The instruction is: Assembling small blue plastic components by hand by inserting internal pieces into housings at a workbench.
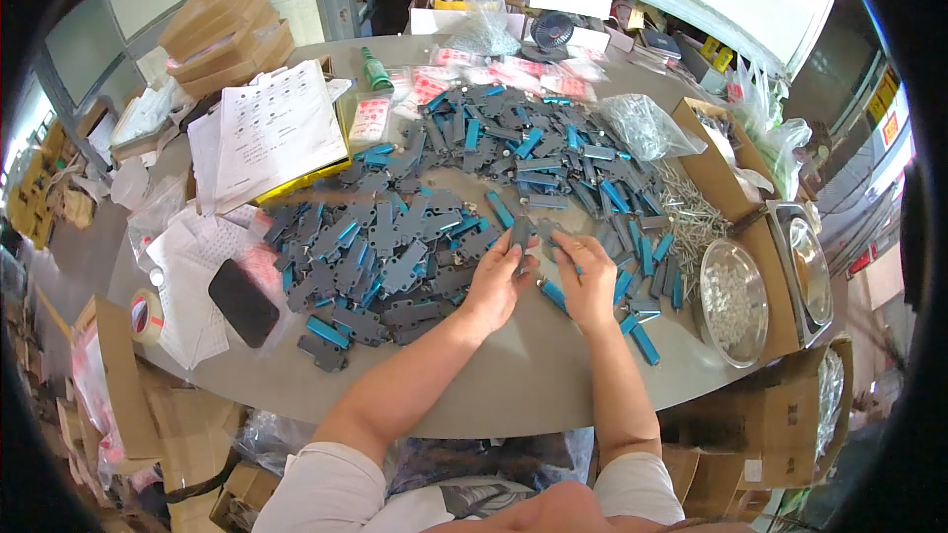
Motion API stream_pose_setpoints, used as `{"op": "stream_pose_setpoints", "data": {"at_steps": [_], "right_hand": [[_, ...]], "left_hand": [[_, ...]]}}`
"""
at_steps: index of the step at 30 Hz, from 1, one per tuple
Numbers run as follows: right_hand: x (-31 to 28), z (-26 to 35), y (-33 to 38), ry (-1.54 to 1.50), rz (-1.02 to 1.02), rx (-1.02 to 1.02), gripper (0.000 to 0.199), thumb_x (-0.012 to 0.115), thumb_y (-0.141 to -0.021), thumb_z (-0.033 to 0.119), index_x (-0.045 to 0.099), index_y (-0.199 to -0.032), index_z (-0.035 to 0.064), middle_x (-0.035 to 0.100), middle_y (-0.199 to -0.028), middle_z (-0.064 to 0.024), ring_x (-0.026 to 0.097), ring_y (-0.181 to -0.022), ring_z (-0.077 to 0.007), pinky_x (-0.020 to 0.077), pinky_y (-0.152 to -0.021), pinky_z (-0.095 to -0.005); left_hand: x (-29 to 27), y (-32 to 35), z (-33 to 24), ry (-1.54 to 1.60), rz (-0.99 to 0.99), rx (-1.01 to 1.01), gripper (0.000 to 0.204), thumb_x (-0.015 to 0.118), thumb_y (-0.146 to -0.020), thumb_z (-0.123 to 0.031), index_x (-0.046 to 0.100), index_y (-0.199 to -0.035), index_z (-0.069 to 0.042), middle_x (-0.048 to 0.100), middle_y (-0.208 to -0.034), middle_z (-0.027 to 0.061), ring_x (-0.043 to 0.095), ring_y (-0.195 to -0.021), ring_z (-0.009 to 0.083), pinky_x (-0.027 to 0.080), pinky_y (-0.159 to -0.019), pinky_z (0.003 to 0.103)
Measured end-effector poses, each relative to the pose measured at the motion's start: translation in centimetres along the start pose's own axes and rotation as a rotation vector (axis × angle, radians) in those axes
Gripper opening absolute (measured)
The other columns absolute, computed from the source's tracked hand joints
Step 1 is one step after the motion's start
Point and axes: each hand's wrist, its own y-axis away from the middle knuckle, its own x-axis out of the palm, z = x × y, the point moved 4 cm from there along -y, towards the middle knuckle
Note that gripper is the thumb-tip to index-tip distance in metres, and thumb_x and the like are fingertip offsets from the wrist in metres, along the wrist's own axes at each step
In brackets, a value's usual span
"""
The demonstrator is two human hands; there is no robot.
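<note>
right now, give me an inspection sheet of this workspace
surface: grey round table, mostly covered
job's things: left hand and right hand pinch a grey flat part; grey and blue parts pile around them
clutter: black phone, tape roll, printed sheets, steel bowl of small white pieces, loose metal pins
grippers: bare hands, both closed on the part
cables: nothing seen
surroundings: cardboard boxes, small fan

Left hand (494,281) and right hand (590,281) close together, fingers curled.

Head-worn fisheye, steeply down over the cluttered table (553,385), near.
</note>
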Motion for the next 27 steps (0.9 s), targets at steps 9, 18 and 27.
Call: {"op": "stream_pose_setpoints", "data": {"at_steps": [9, 18, 27], "right_hand": [[1.8, 1.4, 1.6, 0.224, -0.049, -0.290, 0.044, 0.064, -0.066, -0.005, 0.065, -0.109, 0.0059, 0.057, -0.092, -0.0087, 0.058, -0.080, -0.0271, 0.0480, -0.069, -0.0340], [2.8, 1.8, 1.7, 0.451, -0.074, -0.425, 0.044, 0.066, -0.065, 0.003, 0.067, -0.108, 0.0112, 0.055, -0.086, -0.0031, 0.054, -0.078, -0.0214, 0.0403, -0.072, -0.0349], [2.6, 1.8, 1.9, 0.463, -0.096, -0.422, 0.041, 0.066, -0.064, 0.007, 0.068, -0.105, 0.0130, 0.054, -0.084, -0.0007, 0.054, -0.077, -0.0185, 0.0378, -0.072, -0.0336]], "left_hand": [[1.2, 0.6, -0.1, -0.233, 0.028, 0.096, 0.056, 0.041, -0.093, -0.004, 0.018, -0.142, -0.019, 0.045, -0.126, 0.0043, 0.047, -0.112, 0.0153, 0.042, -0.087, 0.031], [1.4, 0.5, 0.1, -0.092, 0.075, 0.090, 0.060, 0.039, -0.088, 0.004, 0.020, -0.140, -0.019, 0.044, -0.126, 0.0069, 0.047, -0.115, 0.0189, 0.039, -0.097, 0.034], [1.3, 0.5, -0.3, 0.130, 0.137, 0.060, 0.055, 0.045, -0.086, -0.005, 0.026, -0.137, -0.018, 0.046, -0.126, 0.0088, 0.047, -0.114, 0.0211, 0.039, -0.097, 0.034]]}}
